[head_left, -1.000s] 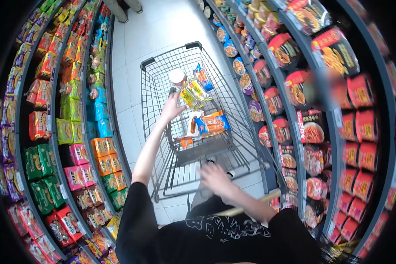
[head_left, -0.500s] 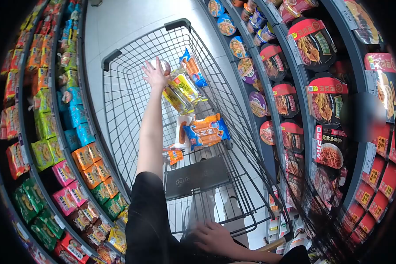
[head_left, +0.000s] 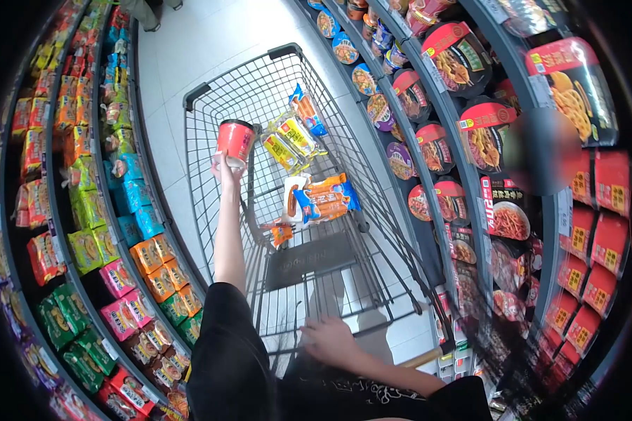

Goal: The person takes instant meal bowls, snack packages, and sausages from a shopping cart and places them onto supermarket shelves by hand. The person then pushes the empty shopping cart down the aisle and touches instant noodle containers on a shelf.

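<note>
The left hand (head_left: pixel 227 168) has its fingers wrapped around the lower part of a cup (head_left: pixel 236 137), a short, smooth cylinder with a red side, a dark rim at the far end and a pale round end close to the palm. The cup is held tilted over the left side of the cart (head_left: pixel 310 261), whose open wire mesh surrounds this grip on several sides. Just right of the cup lie yellow packs (head_left: pixel 293 142) in glossy, crinkled plastic with clear parts. Beyond them is a slim orange-and-blue packet (head_left: pixel 307 110). Nearer the wearer than the grip, a plump packet (head_left: pixel 328 198), ridged by the long orange shapes inside, overlaps a white pack (head_left: pixel 293 199); a small orange wrapper (head_left: pixel 281 234) sits beside them. The right hand (head_left: pixel 330 342) is near the cart's closest wires, back upward, fingers loosely bent; whether it grasps anything cannot be told.
</note>
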A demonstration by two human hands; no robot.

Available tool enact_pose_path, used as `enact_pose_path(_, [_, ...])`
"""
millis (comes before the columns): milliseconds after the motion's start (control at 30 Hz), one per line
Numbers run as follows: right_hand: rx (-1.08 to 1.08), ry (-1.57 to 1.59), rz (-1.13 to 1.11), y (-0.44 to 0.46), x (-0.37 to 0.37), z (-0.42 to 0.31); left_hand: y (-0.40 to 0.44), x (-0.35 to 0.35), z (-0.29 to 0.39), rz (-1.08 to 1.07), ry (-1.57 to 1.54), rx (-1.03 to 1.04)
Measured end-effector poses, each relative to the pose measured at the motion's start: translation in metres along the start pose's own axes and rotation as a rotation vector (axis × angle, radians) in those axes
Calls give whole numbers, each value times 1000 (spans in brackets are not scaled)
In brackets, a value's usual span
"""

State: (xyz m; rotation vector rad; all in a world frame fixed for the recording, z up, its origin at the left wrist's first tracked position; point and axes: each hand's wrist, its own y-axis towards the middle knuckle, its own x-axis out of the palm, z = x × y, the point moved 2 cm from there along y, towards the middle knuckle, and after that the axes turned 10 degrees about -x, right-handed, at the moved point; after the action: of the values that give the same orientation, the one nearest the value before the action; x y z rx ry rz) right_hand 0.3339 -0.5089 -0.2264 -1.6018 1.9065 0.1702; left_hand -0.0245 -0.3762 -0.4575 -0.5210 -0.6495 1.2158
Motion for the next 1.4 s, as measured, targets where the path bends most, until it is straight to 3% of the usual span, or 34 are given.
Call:
enact_pose_path(100, [-23,-54,21,-9,10,-2,-79,-10,3,-405,-180,-307])
enact_pose_path(133, [-42,-67,6,-13,16,-3,-110,-14,1,-396,-245,-438])
enact_pose_path(267, [115,11,-193,-21,3,-17,-242,-15,-4,-558,-244,-547])
enact_pose_path(333, [41,48,170,-29,8,2,-287,-18,-20,-677,-276,-503])
enact_pose_path(367, [169,130,185,-29,-18,-3,-307,-13,-23,-738,-199,-419])
enact_pose_path(467, [106,334,808,-34,-50,36,-360,6,-42,-755,3,-93])
enact_pose_path(500, [91,144,1029,-33,-66,41,-371,14,-49,-810,72,-76])
enact_pose_path(533, [-87,472,1080,-39,-75,48,-380,21,-53,-866,139,-56])
enact_pose_path(567, [-189,815,954,-69,-99,28,-400,29,-56,-925,164,-49])
enact_pose_path(600, [-293,852,968,-73,-105,32,-417,35,-57,-984,186,-42])
enact_pose_path(633, [-165,713,1022,-82,-104,38,-418,41,-60,-1039,227,-8])
enact_pose_path(667, [-168,690,1096,-98,-104,38,-418,43,-66,-1083,268,23])
enact_pose_path(733, [-447,918,1334,-117,-101,46,-454,50,-63,-1196,377,-25])
enact_pose_path(800, [-536,990,1401,-168,-106,29,-490,53,-69,-1212,484,247])
enact_pose_path(833, [-538,964,1454,-190,-111,27,-488,61,-79,-1371,401,268])
enact_pose_path(867, [-522,834,1507,-213,-111,22,-493,60,-84,-1391,408,258])
enact_pose_path(933, [-450,529,1650,-261,-107,26,-502,62,-95,-1358,878,404])
enact_pose_path(967, [-395,361,1726,-289,-101,29,-503,66,-106,-1486,1004,393])
enact_pose_path(1000, [-279,211,1824,-322,-99,27,-530,65,-116,-1474,975,362])
enact_pose_path(1067, [-50,-56,2051,-394,-96,8,-501,60,-137,-1407,1369,954])
enact_pose_path(1100, [-57,94,2148,-423,-90,25,-505,55,-137,-1333,1615,1167])
enact_pose_path(1133, [55,-209,2328,-460,-86,28,-504,54,-140,-1340,1617,1163])
enact_pose_path(1167, [165,-246,2431,-497,-84,21,-498,56,-144,-1315,1590,1101])
enact_pose_path(1233, [-96,-378,2582,-566,-84,28,-490,59,-147,-1307,1593,990])
enact_pose_path(1300, [310,-674,2636,-623,-82,21,-490,61,-147,-1291,1601,1017])
enact_pose_path(1333, [355,-749,2643,-651,-82,32,-489,61,-147,-1274,1610,1052])
enact_pose_path(1400, [707,-867,2559,-689,-88,36,-489,60,-149,-1252,1602,1033])
